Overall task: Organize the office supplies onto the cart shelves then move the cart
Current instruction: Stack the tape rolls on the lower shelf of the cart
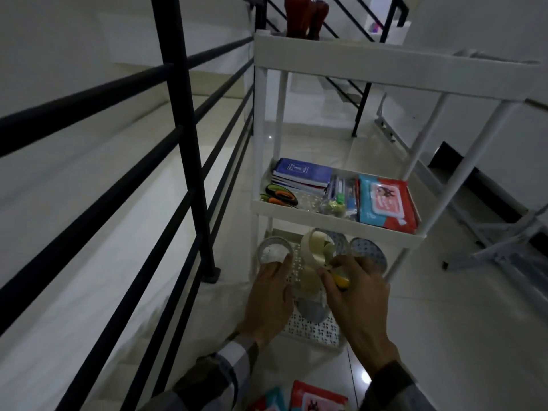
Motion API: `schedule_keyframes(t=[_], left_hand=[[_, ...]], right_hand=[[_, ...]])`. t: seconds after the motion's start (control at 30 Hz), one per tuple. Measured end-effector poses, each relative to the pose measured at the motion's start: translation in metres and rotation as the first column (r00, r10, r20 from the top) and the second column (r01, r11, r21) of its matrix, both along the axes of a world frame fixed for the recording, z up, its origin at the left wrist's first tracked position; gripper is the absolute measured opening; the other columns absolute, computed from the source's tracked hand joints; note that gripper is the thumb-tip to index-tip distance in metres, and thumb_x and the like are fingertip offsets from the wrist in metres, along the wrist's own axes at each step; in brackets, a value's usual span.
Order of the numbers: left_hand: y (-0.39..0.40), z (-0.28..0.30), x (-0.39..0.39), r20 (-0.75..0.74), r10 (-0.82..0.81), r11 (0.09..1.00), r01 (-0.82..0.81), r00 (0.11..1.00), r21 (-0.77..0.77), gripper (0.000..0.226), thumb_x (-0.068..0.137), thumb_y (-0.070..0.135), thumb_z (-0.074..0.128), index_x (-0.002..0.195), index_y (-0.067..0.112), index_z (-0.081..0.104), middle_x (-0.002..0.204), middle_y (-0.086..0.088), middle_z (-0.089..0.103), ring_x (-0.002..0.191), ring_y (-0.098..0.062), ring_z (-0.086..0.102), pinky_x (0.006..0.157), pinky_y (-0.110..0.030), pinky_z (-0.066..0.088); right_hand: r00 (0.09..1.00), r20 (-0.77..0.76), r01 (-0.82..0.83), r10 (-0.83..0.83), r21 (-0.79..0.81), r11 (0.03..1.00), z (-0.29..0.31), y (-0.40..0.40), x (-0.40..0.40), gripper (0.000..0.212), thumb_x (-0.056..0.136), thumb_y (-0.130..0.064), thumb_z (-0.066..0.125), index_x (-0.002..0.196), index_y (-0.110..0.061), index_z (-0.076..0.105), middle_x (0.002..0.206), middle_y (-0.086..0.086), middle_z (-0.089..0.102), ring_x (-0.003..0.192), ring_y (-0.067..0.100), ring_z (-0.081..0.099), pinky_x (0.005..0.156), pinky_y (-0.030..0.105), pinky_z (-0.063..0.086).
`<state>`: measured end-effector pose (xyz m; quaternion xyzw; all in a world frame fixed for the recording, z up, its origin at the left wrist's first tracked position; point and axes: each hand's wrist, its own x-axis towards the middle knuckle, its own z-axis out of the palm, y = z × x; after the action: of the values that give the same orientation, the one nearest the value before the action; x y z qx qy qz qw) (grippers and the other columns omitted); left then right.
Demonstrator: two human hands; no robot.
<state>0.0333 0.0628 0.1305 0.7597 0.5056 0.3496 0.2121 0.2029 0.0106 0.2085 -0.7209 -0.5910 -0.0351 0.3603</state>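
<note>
A white three-tier cart (pixel 261 120) stands beside a black railing. Its middle shelf carries blue notebooks (pixel 302 172), orange-handled scissors (pixel 278 195), a clear pouch of pens (pixel 341 194) and a red-and-blue wipes pack (pixel 385 203). On the perforated bottom shelf (pixel 314 330) lie several tape rolls, one clear roll (pixel 274 249) at the far left. My left hand (pixel 267 298) reaches onto that shelf with its fingers beside the clear roll. My right hand (pixel 353 295) pinches a small yellow item (pixel 341 281) next to an upright cream tape roll (pixel 311 256).
A black metal railing (pixel 184 129) runs close along the cart's left side. A red object (pixel 305 16) sits on the top shelf. More red-and-blue packs (pixel 314 398) lie on the tiled floor near me. A white folding frame (pixel 489 226) stands on the right.
</note>
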Motion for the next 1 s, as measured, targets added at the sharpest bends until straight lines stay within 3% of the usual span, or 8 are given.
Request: schedule_keyframes(t=[0.13, 0.3, 0.47, 0.57, 0.67, 0.77, 0.9, 1.0], left_hand=[[0.020, -0.014, 0.011, -0.137, -0.055, 0.995, 0.042, 0.989, -0.093, 0.063, 0.095, 0.015, 0.054, 0.156, 0.001, 0.044, 0.144, -0.022, 0.058, 0.133, -0.041, 0.055, 0.113, -0.046, 0.045], [0.045, -0.020, 0.013, -0.259, -0.116, 0.980, 0.068, 0.959, -0.188, 0.047, 0.094, 0.030, 0.045, 0.136, 0.016, 0.060, 0.133, -0.007, 0.062, 0.124, -0.029, 0.057, 0.099, -0.044, 0.050], [0.068, -0.036, 0.005, -0.416, -0.293, 0.915, 0.127, 0.861, -0.382, 0.090, 0.084, 0.052, 0.043, 0.167, 0.025, 0.021, 0.169, -0.004, 0.031, 0.154, -0.030, 0.029, 0.124, -0.055, 0.025], [0.066, -0.049, 0.000, -0.377, -0.304, 0.913, 0.155, 0.875, -0.377, 0.088, 0.088, 0.054, 0.050, 0.167, 0.024, 0.022, 0.168, -0.005, 0.034, 0.153, -0.029, 0.033, 0.124, -0.051, 0.029], [0.053, -0.047, -0.002, -0.333, -0.195, 0.968, 0.126, 0.922, -0.216, 0.068, 0.094, 0.044, 0.059, 0.157, 0.021, 0.042, 0.157, -0.004, 0.047, 0.144, -0.030, 0.044, 0.120, -0.051, 0.032], [0.038, -0.034, -0.004, -0.086, -0.057, 0.998, 0.059, 0.995, 0.024, 0.053, 0.095, 0.031, 0.059, 0.145, 0.015, 0.054, 0.147, -0.006, 0.054, 0.134, -0.028, 0.053, 0.114, -0.049, 0.044], [0.029, -0.014, -0.008, 0.118, 0.057, 0.994, -0.068, 0.991, 0.087, 0.054, 0.104, 0.028, 0.055, 0.155, 0.013, 0.043, 0.162, -0.005, 0.033, 0.140, -0.015, 0.044, 0.113, -0.025, 0.043], [0.040, -0.006, -0.012, 0.098, 0.009, 0.998, -0.016, 0.995, 0.068, 0.047, 0.106, 0.033, 0.049, 0.151, 0.019, 0.045, 0.167, -0.001, 0.026, 0.134, -0.016, 0.056, 0.102, -0.031, 0.055]], right_hand=[[0.999, -0.023, -0.030, 0.031, 0.042, 0.999, -0.004, 0.013, -0.001, 0.020, 0.083, -0.033, 0.083, 0.099, -0.026, 0.073, 0.088, -0.007, 0.057, 0.087, 0.020, 0.062, 0.073, 0.040, 0.052], [0.991, 0.070, -0.106, 0.112, -0.085, 0.991, -0.015, 0.049, -0.001, 0.025, 0.087, -0.045, 0.074, 0.101, -0.025, 0.072, 0.100, 0.001, 0.069, 0.091, 0.023, 0.066, 0.079, 0.039, 0.053], [0.969, 0.199, -0.119, 0.147, -0.146, 0.982, -0.005, 0.078, -0.015, 0.022, 0.087, -0.047, 0.069, 0.104, -0.033, 0.067, 0.118, -0.004, 0.069, 0.116, 0.024, 0.060, 0.092, 0.043, 0.049], [0.956, 0.240, -0.128, 0.167, -0.170, 0.977, 0.002, 0.094, -0.019, 0.024, 0.088, -0.050, 0.068, 0.106, -0.035, 0.069, 0.116, -0.007, 0.071, 0.113, 0.022, 0.064, 0.097, 0.044, 0.048], [0.939, 0.260, -0.172, 0.224, -0.208, 0.963, 0.000, 0.113, -0.024, 0.026, 0.086, -0.047, 0.072, 0.104, -0.028, 0.072, 0.107, -0.001, 0.075, 0.102, 0.025, 0.070, 0.088, 0.041, 0.056], [0.891, 0.356, -0.198, 0.283, -0.257, 0.946, -0.007, 0.131, -0.028, 0.034, 0.087, -0.051, 0.072, 0.105, -0.022, 0.071, 0.100, 0.002, 0.075, 0.093, 0.027, 0.073, 0.077, 0.039, 0.059], [0.837, 0.379, -0.270, 0.395, -0.342, 0.900, -0.007, 0.145, -0.033, 0.029, 0.095, -0.050, 0.061, 0.104, -0.023, 0.064, 0.104, 0.000, 0.069, 0.095, 0.023, 0.068, 0.073, 0.030, 0.052], [0.771, 0.470, -0.272, 0.431, -0.369, 0.889, -0.007, 0.145, -0.036, 0.029, 0.096, -0.051, 0.058, 0.095, -0.023, 0.066, 0.096, -0.001, 0.069, 0.091, 0.023, 0.068, 0.074, 0.034, 0.057]])
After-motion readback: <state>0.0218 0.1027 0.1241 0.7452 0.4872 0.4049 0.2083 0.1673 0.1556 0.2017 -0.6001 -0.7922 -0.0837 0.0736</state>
